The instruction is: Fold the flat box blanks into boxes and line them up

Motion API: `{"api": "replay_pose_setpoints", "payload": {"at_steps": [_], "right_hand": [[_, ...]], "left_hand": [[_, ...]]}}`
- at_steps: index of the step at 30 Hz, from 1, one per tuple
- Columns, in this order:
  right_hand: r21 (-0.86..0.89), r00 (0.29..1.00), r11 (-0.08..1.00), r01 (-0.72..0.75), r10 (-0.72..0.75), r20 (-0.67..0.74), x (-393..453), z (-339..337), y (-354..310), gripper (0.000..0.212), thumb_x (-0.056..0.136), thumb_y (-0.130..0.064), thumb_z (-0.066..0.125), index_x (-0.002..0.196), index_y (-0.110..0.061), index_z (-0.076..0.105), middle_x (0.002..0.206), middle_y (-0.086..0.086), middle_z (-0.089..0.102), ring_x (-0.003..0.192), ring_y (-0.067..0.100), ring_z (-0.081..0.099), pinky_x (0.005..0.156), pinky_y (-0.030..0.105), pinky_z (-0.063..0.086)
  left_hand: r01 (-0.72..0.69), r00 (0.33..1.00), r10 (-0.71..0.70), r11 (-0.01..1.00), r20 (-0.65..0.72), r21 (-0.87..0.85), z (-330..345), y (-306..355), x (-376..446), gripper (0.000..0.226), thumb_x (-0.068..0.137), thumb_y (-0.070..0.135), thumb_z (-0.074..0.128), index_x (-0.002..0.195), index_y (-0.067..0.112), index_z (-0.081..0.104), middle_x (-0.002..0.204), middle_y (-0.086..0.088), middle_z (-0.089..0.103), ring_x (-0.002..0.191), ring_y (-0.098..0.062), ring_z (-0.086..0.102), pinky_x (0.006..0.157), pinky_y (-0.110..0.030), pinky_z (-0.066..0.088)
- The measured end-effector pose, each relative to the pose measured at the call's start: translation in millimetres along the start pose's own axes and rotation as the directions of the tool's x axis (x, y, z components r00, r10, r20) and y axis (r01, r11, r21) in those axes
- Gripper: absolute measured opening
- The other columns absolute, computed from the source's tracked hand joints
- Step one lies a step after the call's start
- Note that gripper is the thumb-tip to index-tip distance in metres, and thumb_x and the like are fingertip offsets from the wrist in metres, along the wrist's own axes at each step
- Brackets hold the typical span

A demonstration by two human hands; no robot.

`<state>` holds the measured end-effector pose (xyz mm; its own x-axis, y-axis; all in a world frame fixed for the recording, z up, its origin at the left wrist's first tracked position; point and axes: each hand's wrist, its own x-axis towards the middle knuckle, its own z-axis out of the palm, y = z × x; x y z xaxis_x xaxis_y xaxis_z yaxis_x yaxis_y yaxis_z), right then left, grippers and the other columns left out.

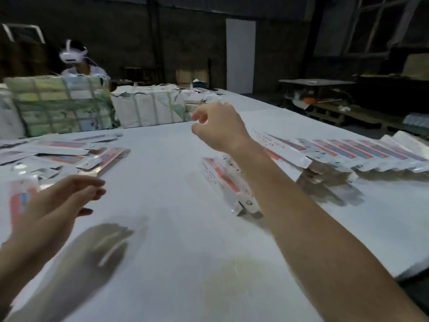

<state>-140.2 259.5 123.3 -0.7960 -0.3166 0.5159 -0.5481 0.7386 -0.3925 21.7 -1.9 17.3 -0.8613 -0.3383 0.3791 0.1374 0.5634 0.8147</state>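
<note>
Left hand (pixel 58 201) and right hand (pixel 218 126), fingers loosely curled, each grip empty, above white tabletop (pixel 162 252); flat blanks (pixel 58 154) heaped just beyond the left, nearer hand; folded box (pixel 229 182), long axis receding, under right forearm.

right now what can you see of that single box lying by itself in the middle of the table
The lone box is long, slim and looks like white card, with a red-orange stripe and rows of small dark marks along its top. It lies on the white table, angled, its near end showing a round mark and open flaps. The right forearm passes over its far part. Neither hand touches it; it sits apart from the row of boxes.
</note>
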Motion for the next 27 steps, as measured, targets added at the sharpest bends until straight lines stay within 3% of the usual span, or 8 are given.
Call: {"api": "replay_pose_setpoints", "payload": {"at_steps": [3,5,7,9,16,19,23,27], "right_hand": [[0.147,0.984,0.978,0.150,-0.162,0.074,-20,14,-39,0.018,0.087,-0.028,0.063,0.100,-0.026,0.074,0.093,-0.007,0.071,0.091,0.014,0.063,0.086,0.035,0.052],[0.183,0.961,0.955,0.234,-0.256,0.108,-35,25,-62,0.014,0.087,-0.027,0.063,0.093,-0.026,0.075,0.087,-0.008,0.071,0.085,0.013,0.063,0.083,0.037,0.053],[0.201,0.934,0.934,0.296,-0.327,0.146,-47,36,-80,0.012,0.087,-0.025,0.063,0.090,-0.025,0.075,0.084,-0.008,0.071,0.083,0.014,0.063,0.081,0.039,0.053],[0.212,0.911,0.919,0.332,-0.371,0.180,-56,46,-90,0.012,0.087,-0.025,0.063,0.090,-0.025,0.075,0.084,-0.009,0.072,0.083,0.015,0.063,0.081,0.040,0.053],[0.258,0.874,0.890,0.376,-0.433,0.219,-70,69,-100,0.010,0.087,-0.022,0.065,0.087,-0.026,0.074,0.083,-0.012,0.070,0.083,0.014,0.064,0.083,0.040,0.052],[0.264,0.877,0.882,0.391,-0.444,0.183,-70,73,-100,0.012,0.086,-0.020,0.065,0.090,-0.024,0.076,0.083,-0.009,0.071,0.082,0.015,0.064,0.082,0.040,0.052],[0.356,0.918,0.865,0.355,-0.394,0.042,-69,78,-98,0.013,0.085,-0.015,0.067,0.094,-0.022,0.075,0.074,-0.008,0.069,0.072,0.011,0.062,0.073,0.032,0.050],[0.522,0.965,0.815,0.252,-0.256,-0.066,-58,75,-97,0.028,0.090,-0.022,0.068,0.118,-0.024,0.062,0.078,-0.010,0.063,0.072,0.008,0.059,0.062,0.016,0.047]], "left_hand": [[-0.002,0.995,0.051,0.864,-0.083,0.503,-15,-2,4,0.027,0.091,0.025,0.068,0.117,0.021,0.068,0.118,-0.013,0.071,0.110,-0.037,0.062,0.096,-0.049,0.047],[0.205,0.978,-0.153,0.618,-0.139,0.759,-33,-11,5,0.054,0.092,0.035,0.063,0.142,0.020,0.048,0.144,-0.018,0.051,0.138,-0.044,0.037,0.113,-0.057,0.030],[0.359,0.922,-0.312,0.473,-0.228,0.805,-46,-17,0,0.063,0.092,0.049,0.052,0.147,0.026,0.033,0.153,-0.016,0.037,0.148,-0.046,0.017,0.118,-0.065,0.013],[0.396,0.898,-0.370,0.448,-0.237,0.801,-52,-25,-4,0.062,0.091,0.055,0.046,0.145,0.029,0.030,0.153,-0.017,0.035,0.147,-0.047,0.017,0.116,-0.068,0.009],[0.329,0.905,-0.386,0.374,-0.177,0.867,-45,-16,-2,0.041,0.095,0.038,0.045,0.132,0.019,0.042,0.135,-0.020,0.049,0.130,-0.040,0.039,0.106,-0.056,0.036],[0.232,0.968,-0.200,0.462,-0.154,0.856,-43,-5,-6,0.044,0.098,0.026,0.044,0.141,0.021,0.040,0.133,-0.016,0.057,0.126,-0.039,0.046,0.093,-0.051,0.043],[0.031,0.976,0.130,0.717,-0.177,0.697,-34,16,-13,0.058,0.097,0.014,0.045,0.152,0.025,0.029,0.086,-0.007,0.063,0.069,-0.026,0.049,0.057,-0.037,0.030],[-0.005,0.997,0.001,0.999,-0.075,-0.052,-17,43,-21,0.043,0.096,0.005,0.050,0.127,0.033,0.048,0.095,0.004,0.074,0.082,-0.017,0.072,0.067,-0.035,0.056]]}}
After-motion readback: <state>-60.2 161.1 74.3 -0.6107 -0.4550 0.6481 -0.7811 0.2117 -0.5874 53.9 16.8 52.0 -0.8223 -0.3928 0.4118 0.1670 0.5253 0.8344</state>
